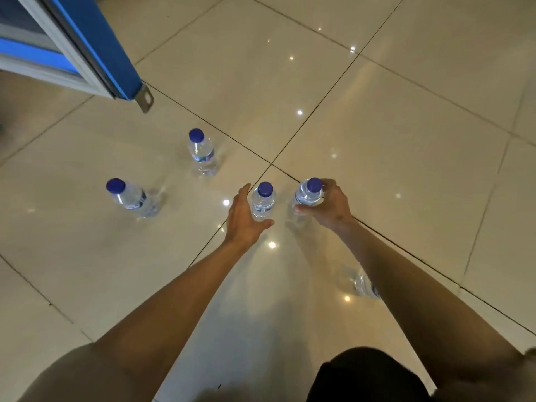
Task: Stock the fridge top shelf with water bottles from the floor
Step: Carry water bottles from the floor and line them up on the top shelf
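fridge door (95,50) seen upper left, open. two spare bottles (132,197) stand on the floor (377,126) at left, untouched. left hand (245,217) is spread, thumb and fingers cupped round the middle bottle (263,203), not yet closed. right hand (329,204) is wrapped round the right bottle (309,194) below the cap. left grip should be closed at mid-body, then both lifted upright. another bottle (366,285) is half hidden behind the right arm.
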`<state>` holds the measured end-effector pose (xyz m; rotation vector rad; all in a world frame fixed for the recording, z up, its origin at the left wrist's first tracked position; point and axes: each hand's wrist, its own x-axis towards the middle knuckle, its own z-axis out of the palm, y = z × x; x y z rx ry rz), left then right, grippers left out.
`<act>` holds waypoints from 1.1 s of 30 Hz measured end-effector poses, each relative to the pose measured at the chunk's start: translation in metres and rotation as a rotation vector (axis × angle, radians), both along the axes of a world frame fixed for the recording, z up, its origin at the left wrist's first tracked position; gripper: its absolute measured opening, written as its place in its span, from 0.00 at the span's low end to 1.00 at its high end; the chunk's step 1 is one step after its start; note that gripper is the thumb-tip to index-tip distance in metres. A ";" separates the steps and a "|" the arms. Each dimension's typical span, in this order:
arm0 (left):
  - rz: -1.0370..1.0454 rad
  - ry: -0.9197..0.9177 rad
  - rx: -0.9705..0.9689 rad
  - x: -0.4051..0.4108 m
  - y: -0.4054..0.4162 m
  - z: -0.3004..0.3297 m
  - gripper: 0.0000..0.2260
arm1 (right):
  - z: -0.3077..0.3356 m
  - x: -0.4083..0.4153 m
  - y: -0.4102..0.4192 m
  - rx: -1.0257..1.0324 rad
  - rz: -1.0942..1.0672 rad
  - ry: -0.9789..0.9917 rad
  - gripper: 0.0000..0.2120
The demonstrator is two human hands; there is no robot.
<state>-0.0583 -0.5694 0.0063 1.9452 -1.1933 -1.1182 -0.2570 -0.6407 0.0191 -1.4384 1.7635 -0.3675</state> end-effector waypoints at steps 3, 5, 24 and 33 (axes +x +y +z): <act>0.075 0.019 -0.056 -0.010 -0.011 -0.018 0.37 | -0.020 0.005 0.000 -0.078 -0.033 -0.067 0.34; 0.144 0.013 -0.079 -0.016 -0.016 -0.022 0.32 | -0.028 0.009 0.003 -0.111 -0.055 -0.074 0.31; 0.220 0.019 -0.164 0.005 0.056 0.301 0.24 | 0.299 0.022 0.081 -0.181 -0.074 -0.105 0.25; 0.227 0.070 -0.238 0.019 0.134 0.622 0.23 | 0.611 0.025 0.142 -0.186 -0.070 -0.178 0.27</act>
